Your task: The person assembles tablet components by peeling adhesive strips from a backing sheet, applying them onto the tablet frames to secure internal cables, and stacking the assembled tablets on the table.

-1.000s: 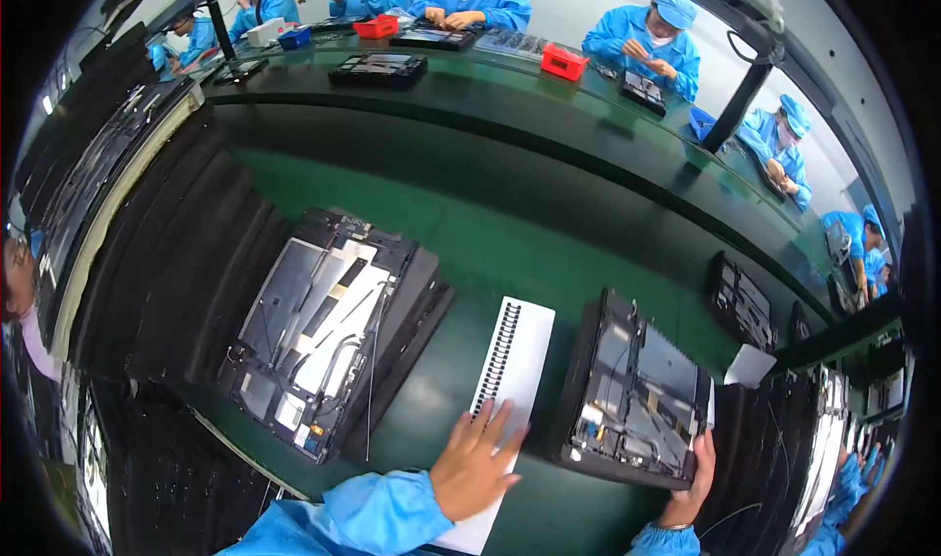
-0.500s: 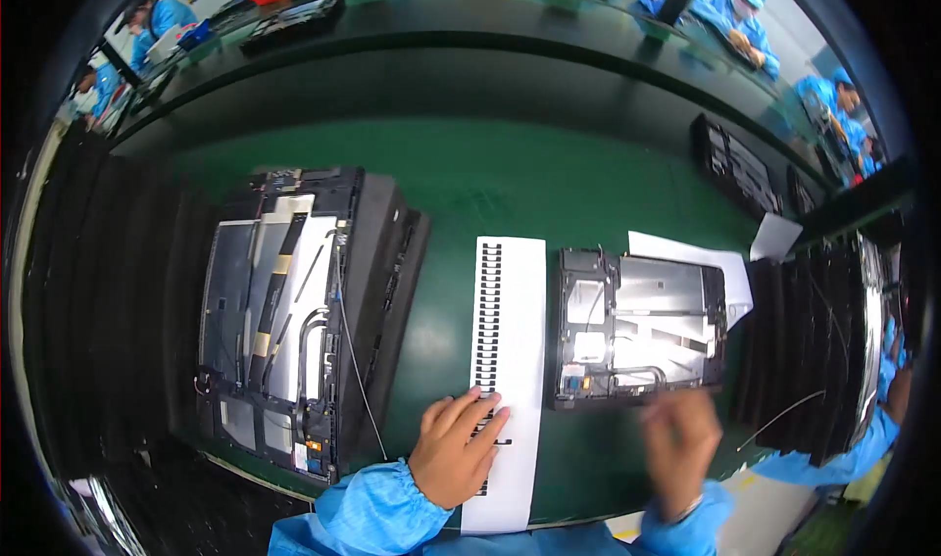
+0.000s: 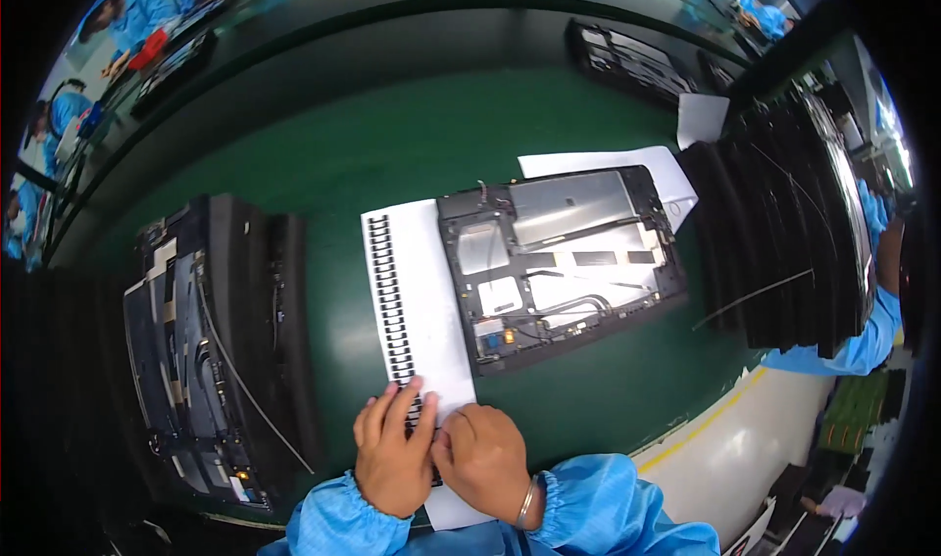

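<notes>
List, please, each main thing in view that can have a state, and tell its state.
White sheet: flat, partly covered
Left grip: open, palm down
Right grip: curled, fingertips hidden
Right device: lying flat, insides exposed
Left device: stacked, insides exposed
Left wire: trailing loose
Rear device: insides exposed
Rear paper: partly hidden
Black stack: piled up

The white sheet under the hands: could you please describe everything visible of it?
The long, narrow white sheet looks paper-like and lies flat on the green tabletop. A column of small black pieces lines its left edge. The left hand rests on its lower part, fingers extended; the right hand is there, fingers curled, contact partly hidden. An opened electronic device lies along its right edge.
</notes>
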### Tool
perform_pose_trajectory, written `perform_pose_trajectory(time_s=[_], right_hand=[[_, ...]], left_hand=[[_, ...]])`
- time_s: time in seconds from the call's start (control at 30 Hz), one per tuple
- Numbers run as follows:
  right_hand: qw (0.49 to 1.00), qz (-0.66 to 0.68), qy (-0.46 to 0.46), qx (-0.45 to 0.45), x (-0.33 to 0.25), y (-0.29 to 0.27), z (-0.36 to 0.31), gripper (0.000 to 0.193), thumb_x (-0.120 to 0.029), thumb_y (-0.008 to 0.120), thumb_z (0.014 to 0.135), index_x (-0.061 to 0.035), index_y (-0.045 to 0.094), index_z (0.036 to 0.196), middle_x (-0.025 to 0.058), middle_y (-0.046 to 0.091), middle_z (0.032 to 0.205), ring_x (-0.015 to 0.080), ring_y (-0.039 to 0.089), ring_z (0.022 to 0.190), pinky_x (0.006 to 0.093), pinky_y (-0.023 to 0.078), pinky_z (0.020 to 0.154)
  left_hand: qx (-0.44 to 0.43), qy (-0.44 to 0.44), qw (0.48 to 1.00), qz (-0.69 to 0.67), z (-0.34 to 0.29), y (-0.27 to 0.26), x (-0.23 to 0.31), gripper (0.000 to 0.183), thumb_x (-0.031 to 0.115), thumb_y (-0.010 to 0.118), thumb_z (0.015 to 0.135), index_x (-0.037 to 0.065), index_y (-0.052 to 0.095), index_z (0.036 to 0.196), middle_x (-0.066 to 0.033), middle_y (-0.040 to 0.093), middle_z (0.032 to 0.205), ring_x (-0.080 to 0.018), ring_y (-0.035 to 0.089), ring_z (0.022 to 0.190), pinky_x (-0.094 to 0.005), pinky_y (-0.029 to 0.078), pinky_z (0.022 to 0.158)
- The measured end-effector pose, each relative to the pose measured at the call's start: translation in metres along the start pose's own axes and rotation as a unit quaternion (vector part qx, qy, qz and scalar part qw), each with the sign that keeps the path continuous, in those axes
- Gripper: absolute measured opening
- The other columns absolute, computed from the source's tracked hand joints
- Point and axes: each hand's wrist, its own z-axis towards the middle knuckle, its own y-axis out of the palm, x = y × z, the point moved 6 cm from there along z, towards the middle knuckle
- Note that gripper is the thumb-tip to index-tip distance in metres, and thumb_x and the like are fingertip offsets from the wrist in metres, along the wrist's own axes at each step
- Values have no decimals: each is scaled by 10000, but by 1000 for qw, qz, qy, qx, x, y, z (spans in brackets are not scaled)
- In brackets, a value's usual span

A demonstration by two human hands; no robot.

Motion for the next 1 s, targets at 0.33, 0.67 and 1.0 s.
perform_pose_trajectory(time_s=[0.33, 0.67, 1.0], right_hand=[[971, 209, 112, 44, 99, -118, 37, 63, 16, 576, 647, -29, 550, 683, 116, 588, 878, 270, 517, 880, 349, 381, 814], [995, 89, 37, -28, 111, -107, 52, 58, -23, 579, 612, -41, 529, 636, 147, 490, 1165, 339, 401, 1067, 407, 297, 917], [998, 56, 32, -17, 107, -107, 52, 63, -29, 585, 620, -35, 532, 655, 144, 493, 1168, 333, 413, 1068, 405, 298, 911]], left_hand=[[95, -26, 995, -19, 37, -12, 33, 412, 133, 582, 742, 19, 526, 1134, -197, 417, 1248, -371, 353, 1152, -453, 248, 929], [160, 168, 972, -28, 74, 3, 62, 287, 99, 605, 687, 105, 637, 972, -44, 568, 1027, -217, 507, 956, -360, 352, 798], [166, 177, 969, -34, 77, -2, 65, 263, 97, 583, 706, 106, 642, 963, -28, 567, 1074, -196, 508, 981, -350, 322, 809]])
